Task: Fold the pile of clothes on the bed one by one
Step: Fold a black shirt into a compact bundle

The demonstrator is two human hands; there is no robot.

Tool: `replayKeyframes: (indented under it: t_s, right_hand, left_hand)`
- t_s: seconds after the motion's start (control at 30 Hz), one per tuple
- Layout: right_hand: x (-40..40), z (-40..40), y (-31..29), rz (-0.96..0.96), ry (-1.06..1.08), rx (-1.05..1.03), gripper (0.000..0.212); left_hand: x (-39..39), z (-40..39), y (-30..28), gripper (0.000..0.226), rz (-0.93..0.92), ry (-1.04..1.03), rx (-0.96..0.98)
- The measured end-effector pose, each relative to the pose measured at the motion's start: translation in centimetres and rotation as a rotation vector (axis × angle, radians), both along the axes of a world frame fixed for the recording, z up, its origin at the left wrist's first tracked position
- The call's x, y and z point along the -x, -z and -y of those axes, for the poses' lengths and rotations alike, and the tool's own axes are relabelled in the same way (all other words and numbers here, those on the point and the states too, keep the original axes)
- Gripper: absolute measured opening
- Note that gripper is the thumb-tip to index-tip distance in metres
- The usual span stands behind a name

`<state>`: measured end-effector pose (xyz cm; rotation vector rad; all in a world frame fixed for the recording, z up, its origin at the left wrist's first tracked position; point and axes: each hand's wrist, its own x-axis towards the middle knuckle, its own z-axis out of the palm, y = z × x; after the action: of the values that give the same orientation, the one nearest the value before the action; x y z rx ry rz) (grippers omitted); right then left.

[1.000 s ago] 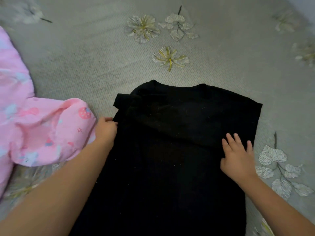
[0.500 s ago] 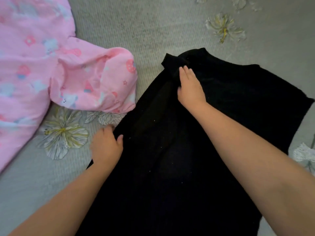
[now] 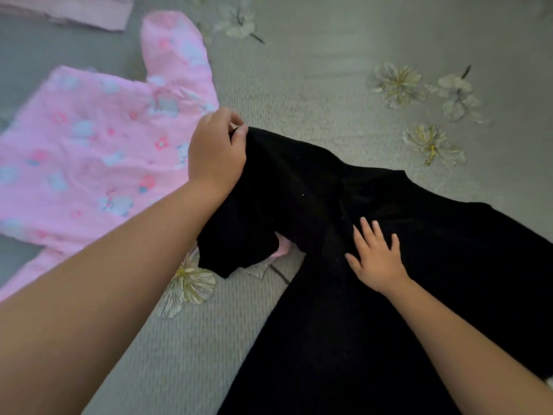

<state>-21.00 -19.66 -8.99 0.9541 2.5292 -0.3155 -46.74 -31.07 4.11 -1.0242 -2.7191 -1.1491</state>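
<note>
A black garment (image 3: 389,295) lies spread on the grey bed cover, running from the middle to the lower right. My left hand (image 3: 217,151) pinches the end of its left sleeve and holds it lifted, stretched out to the left above the bed. My right hand (image 3: 375,256) lies flat with straight fingers on the garment near the shoulder, pressing it down. A pink printed garment (image 3: 89,163) lies to the left, partly under my left hand and the raised sleeve.
The grey bed cover (image 3: 314,94) has pale flower prints at the upper right and below the raised sleeve. A pale pink folded cloth (image 3: 74,10) sits at the top left edge.
My left hand moved up from the garment's side edge, took the sleeve end and lifted it out to the left. My right hand slid down from the sleeve to the shoulder area.
</note>
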Motion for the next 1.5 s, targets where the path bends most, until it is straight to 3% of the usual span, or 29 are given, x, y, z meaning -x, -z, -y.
replayKeyframes:
  t_s: [0.13,0.2,0.3,0.37,0.5,0.6,0.67,0.77,0.9,0.97,1.07,1.13,1.2,1.27,1.37,1.43,1.5]
  right_hand:
    - [2.6,0.2,-0.2,-0.020,0.050,0.017,0.066]
    - [3.2,0.5,-0.1,-0.014,0.037,0.044,0.067]
    - [3.3,0.8,0.5,0.019,0.015,0.054,0.065]
    - [3.4,0.8,0.8,0.031,0.029,0.069,0.066]
    - [3.8,0.5,0.8,0.045,0.056,0.148,0.066]
    - [3.2,-0.3,-0.8,-0.091,0.135,0.314,0.059]
    - [2.0,-0.9,-2.7,-0.250,0.242,0.381,0.054]
    - [-1.9,-1.5,-5.7,-0.415,0.383,0.321,0.046]
    - [-11.0,-1.9,-8.8,-0.526,0.627,0.236,0.034]
    - [-16.4,-1.5,-9.8,-0.605,0.860,0.239,0.031]
    - [-23.7,-0.3,-9.9,-0.599,1.073,0.209,0.029]
    - [-26.9,0.6,-9.3,-0.557,1.119,0.162,0.027]
    - [-28.2,1.3,-8.4,-0.546,1.139,0.158,0.025]
    - [-27.6,1.4,-7.3,-0.549,1.126,0.157,0.029]
    - [-24.9,0.4,-5.5,-0.556,1.008,0.017,0.052]
    - [-22.9,-1.1,-4.5,-0.553,0.981,-0.067,0.061]
    - [-21.1,-3.1,-3.7,-0.518,1.092,-0.047,0.066]
  left_hand:
    - [0.9,1.1,3.6,0.067,0.212,-0.125,0.442]
    - [-0.4,4.1,5.9,0.075,0.361,-0.164,0.492]
    - [-2.8,8.8,8.3,0.061,0.559,-0.029,0.336]
    - [-3.6,10.6,9.4,0.042,0.504,0.044,0.309]
    - [-3.6,10.1,9.4,0.017,0.441,-0.237,0.159]
    - [-3.3,7.9,6.5,0.019,0.465,-0.339,-0.061]
    - [-3.4,5.4,3.7,0.021,0.437,-0.271,-0.157]
    - [-5.3,0.3,-0.9,0.022,0.362,-0.024,-0.264]
    - [-11.8,-7.3,-4.7,0.030,0.242,0.370,-0.237]
    - [-16.8,-10.6,-5.1,0.047,0.438,0.564,-0.124]
    - [-24.6,-13.4,-3.8,0.063,1.162,0.780,0.156]
    - [-27.9,-13.5,-1.7,0.058,1.326,0.787,0.248]
    - [-28.9,-12.7,0.8,0.051,1.186,0.717,0.318]
    - [-27.9,-11.0,3.7,0.050,0.748,0.721,0.491]
    - [-24.1,-7.5,7.0,0.055,0.093,0.707,0.674]
    - [-21.6,-5.5,8.3,0.061,-0.098,0.629,0.707]
    - [-19.6,-4.3,9.0,0.069,-0.142,0.538,0.782]
